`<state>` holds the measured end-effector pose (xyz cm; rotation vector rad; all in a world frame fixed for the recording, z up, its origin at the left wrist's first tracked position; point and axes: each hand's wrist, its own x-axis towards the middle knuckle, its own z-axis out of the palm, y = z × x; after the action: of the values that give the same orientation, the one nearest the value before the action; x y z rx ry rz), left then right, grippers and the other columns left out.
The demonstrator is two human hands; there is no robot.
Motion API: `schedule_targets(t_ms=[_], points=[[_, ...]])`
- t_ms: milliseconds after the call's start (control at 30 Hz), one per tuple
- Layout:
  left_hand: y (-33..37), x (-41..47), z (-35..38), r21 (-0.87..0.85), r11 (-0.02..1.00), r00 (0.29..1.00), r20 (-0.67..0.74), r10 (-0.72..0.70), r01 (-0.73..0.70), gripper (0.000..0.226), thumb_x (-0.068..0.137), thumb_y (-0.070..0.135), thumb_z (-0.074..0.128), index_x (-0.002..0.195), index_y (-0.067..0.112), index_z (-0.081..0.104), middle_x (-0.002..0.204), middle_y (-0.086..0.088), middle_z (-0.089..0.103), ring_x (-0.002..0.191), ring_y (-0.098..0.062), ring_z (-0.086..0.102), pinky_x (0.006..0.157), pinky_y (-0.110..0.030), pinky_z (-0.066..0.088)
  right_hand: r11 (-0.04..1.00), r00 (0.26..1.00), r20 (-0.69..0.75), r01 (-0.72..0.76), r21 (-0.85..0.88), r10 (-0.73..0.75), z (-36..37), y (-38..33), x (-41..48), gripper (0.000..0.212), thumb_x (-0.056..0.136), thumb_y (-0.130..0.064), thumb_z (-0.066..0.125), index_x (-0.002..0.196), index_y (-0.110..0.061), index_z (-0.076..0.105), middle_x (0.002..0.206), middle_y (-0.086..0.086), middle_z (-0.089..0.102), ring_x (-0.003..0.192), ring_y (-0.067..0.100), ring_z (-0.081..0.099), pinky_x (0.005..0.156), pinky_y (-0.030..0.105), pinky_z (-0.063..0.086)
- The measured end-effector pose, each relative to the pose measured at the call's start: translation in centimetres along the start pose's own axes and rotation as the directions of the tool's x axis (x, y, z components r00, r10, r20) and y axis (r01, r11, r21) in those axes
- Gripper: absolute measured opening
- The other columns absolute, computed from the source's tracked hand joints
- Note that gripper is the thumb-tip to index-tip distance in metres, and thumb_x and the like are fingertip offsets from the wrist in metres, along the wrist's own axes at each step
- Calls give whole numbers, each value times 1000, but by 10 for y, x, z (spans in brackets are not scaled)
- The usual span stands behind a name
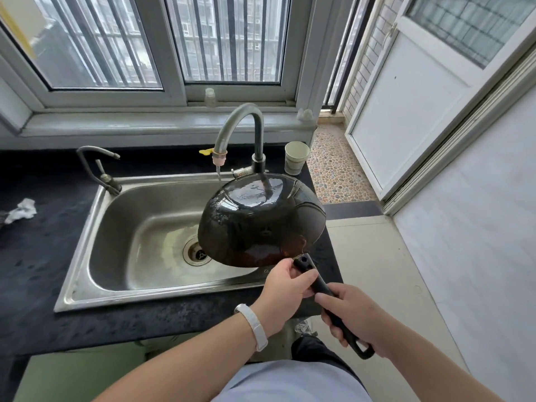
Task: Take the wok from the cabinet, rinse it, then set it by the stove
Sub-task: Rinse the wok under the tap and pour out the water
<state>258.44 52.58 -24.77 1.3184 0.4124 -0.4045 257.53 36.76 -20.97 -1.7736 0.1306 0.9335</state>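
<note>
A black wok (261, 219) hangs tipped over the right side of the steel sink (87, 239), its wet, glossy underside turned up toward me. Both hands hold its long black handle. My left hand (285, 285) grips the handle close to the bowl. My right hand (352, 314) holds the far end near the hanging loop. A thin stream of water runs from the curved tap (246, 129) just behind the wok's rim.
A paper cup (295, 158) stands on the black counter's back right corner. A smaller second tap (101, 169) rises at the sink's back left. Crumpled tissue (21, 210) lies on the counter at left. To the right, an open white door (406, 97) leads onto a pebbled floor.
</note>
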Motion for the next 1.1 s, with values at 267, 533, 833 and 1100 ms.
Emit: schedule_targets(t_ms=[267, 533, 833, 1100], points=[[-3, -12, -20, -16, 1000, 993, -113, 17, -19, 20, 90, 17, 67, 109, 17, 63, 105, -4, 73, 99, -16, 71, 84, -34, 60, 999, 993, 112, -32, -37, 36, 11, -6, 16, 25, 101, -26, 55, 113, -5, 62, 67, 6, 59, 48, 16, 47, 45, 28, 43], [2, -7, -39, -272, 962, 990, -143, -19, -21, 36, 89, -6, 62, 120, 11, 55, 116, -10, 68, 108, -20, 68, 93, -41, 56, 998, 975, 211, -62, -32, 68, 26, -26, 47, 26, 102, -28, 54, 116, -8, 63, 71, 4, 59, 49, 12, 48, 45, 25, 42], [-1, 14, -34, -317, 947, 959, -280, -41, -52, 35, 87, -10, 61, 113, 10, 52, 111, -16, 64, 102, -24, 67, 86, -36, 57, 990, 957, 275, -58, -132, 93, 19, -37, 71, 20, 101, -29, 57, 106, -10, 62, 71, 4, 60, 49, 12, 51, 45, 25, 45], [0, 37, -29, -271, 961, 914, -403, -54, -63, 32, 86, -4, 67, 109, 13, 53, 110, -14, 67, 104, -25, 68, 92, -44, 57, 839, 974, 221, 86, -537, 41, 8, -53, 100, 21, 101, -43, 52, 110, -25, 58, 84, 1, 66, 61, 14, 59, 53, 24, 50]])
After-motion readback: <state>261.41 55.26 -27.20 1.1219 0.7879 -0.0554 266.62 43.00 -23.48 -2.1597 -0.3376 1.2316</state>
